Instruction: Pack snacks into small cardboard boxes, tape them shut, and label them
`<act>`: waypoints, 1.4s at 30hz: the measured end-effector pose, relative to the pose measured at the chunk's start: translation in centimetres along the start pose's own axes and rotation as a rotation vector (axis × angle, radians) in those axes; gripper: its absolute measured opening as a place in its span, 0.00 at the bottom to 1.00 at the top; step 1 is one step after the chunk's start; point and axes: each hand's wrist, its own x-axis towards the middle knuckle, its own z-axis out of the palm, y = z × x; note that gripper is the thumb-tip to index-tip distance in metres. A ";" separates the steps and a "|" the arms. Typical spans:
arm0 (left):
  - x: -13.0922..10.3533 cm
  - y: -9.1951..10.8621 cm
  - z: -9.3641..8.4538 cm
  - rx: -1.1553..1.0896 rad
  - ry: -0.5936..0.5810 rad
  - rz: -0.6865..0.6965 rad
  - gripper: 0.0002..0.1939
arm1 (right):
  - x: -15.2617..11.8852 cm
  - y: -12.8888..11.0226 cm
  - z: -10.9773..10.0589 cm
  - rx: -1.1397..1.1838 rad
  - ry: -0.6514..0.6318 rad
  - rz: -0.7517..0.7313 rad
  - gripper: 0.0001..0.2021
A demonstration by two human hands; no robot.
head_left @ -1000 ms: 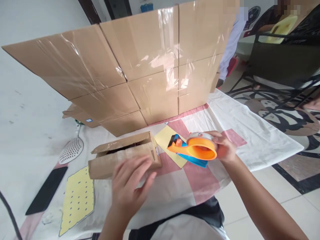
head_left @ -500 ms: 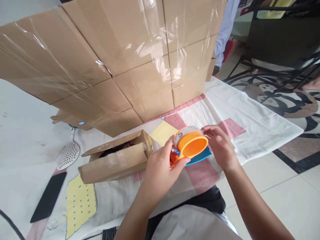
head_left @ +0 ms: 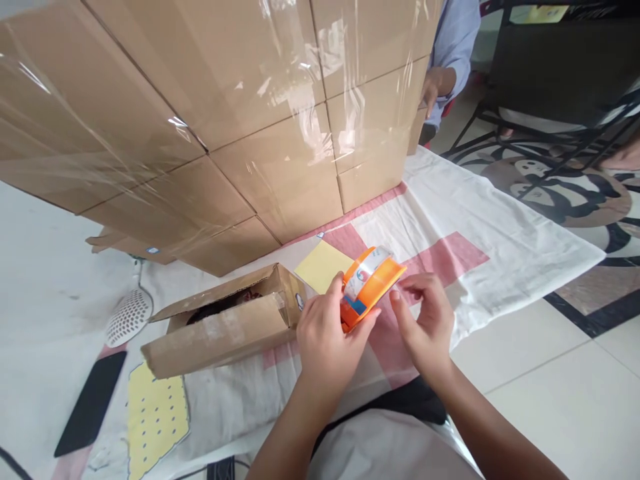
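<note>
An orange tape dispenser [head_left: 381, 285] carries a roll of clear tape with a printed label, and a blue patch shows near its lower end. My left hand [head_left: 330, 327] grips that end between thumb and fingers, tilting the dispenser up above the table. Close to its right edge, my right hand [head_left: 427, 320] has thumb and forefinger pinched together. What lies in the pinch is too small to make out. Left of my hands stands a cardboard box [head_left: 215, 333] with lifted flaps and something dark inside. Behind the dispenser lies a plain yellow paper [head_left: 323, 265].
Tall taped cartons [head_left: 270, 133] wall off the back. On the left are a white perforated object [head_left: 129, 317], a black phone-like slab [head_left: 91, 403] and a dotted yellow sheet [head_left: 157, 417]. A co-worker's hand [head_left: 437, 85] shows beyond the cartons; a black chair [head_left: 550, 73] stands right.
The dispenser has turned, so its round opening no longer faces me. My right hand has come lower, its fingers curling into a pinch. A co-worker's hand has appeared beside the cartons.
</note>
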 end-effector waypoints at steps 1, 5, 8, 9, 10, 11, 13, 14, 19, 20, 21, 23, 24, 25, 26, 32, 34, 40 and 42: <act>-0.1 -0.1 0.3 0.014 0.035 0.019 0.32 | 0.0 -0.4 -0.2 0.029 -0.093 -0.066 0.06; -0.4 -0.1 1.2 0.022 0.104 0.080 0.26 | 0.2 -2.0 0.2 0.081 -0.263 -0.246 0.08; -0.6 -0.2 1.0 -0.086 0.032 -0.001 0.28 | 1.1 -2.5 0.5 0.068 -0.290 -0.220 0.06; -0.7 -0.4 0.7 -0.140 0.011 -0.054 0.31 | 1.5 -2.4 0.5 0.075 -0.310 -0.212 0.06; -0.7 -0.6 0.4 -0.200 -0.010 -0.112 0.34 | 2.0 -2.3 0.4 0.075 -0.331 -0.214 0.06; -0.7 -0.8 0.1 -0.258 -0.033 -0.168 0.33 | 2.4 -2.1 0.3 0.064 -0.350 -0.234 0.06; -0.7 -1.3 -0.3 -0.353 -0.097 -0.261 0.22 | 3.2 -1.8 0.1 0.031 -0.378 -0.299 0.07; -0.7 -1.5 -0.4 -0.387 -0.139 -0.293 0.15 | 3.6 -1.7 0.1 0.020 -0.389 -0.326 0.07; -0.2 -1.8 0.5 -0.483 -0.223 -0.343 0.06 | 4.4 -1.1 0.4 -0.027 -0.404 -0.400 0.08; -0.1 -1.7 0.6 -0.499 -0.216 -0.343 0.07 | 4.5 -0.9 0.6 -0.047 -0.390 -0.418 0.08; 0.0 -1.7 0.7 -0.513 -0.206 -0.342 0.08 | 4.6 -0.7 0.8 -0.069 -0.370 -0.440 0.08; 0.3 -1.5 0.7 -0.534 -0.188 -0.332 0.08 | 4.9 -0.3 1.0 -0.115 -0.325 -0.492 0.09; 0.5 -1.3 0.6 -0.543 -0.184 -0.324 0.08 | 5.0 -0.1 1.2 -0.142 -0.306 -0.523 0.11; 0.7 -1.2 0.5 -0.551 -0.183 -0.317 0.07 | 5.2 0.1 1.3 -0.168 -0.292 -0.552 0.12; 0.9 -1.1 0.4 -0.558 -0.185 -0.311 0.07 | 5.4 0.3 1.4 -0.190 -0.283 -0.572 0.13; 1.2 -1.0 0.7 -0.638 -0.239 -0.376 0.08 | 5.9 1.9 2.7 -0.163 -0.259 -0.555 0.12; 0.9 -1.0 1.0 -0.679 -0.290 -0.453 0.07 | 5.9 2.6 3.1 -0.158 -0.233 -0.517 0.12; 0.6 -1.0 1.3 -0.817 -0.429 -0.597 0.07 | 5.6 4.2 3.0 -0.240 -0.162 -0.459 0.11; 0.7 -0.9 1.5 -0.883 -0.455 -0.651 0.08 | 5.5 4.2 2.9 -0.261 -0.153 -0.436 0.11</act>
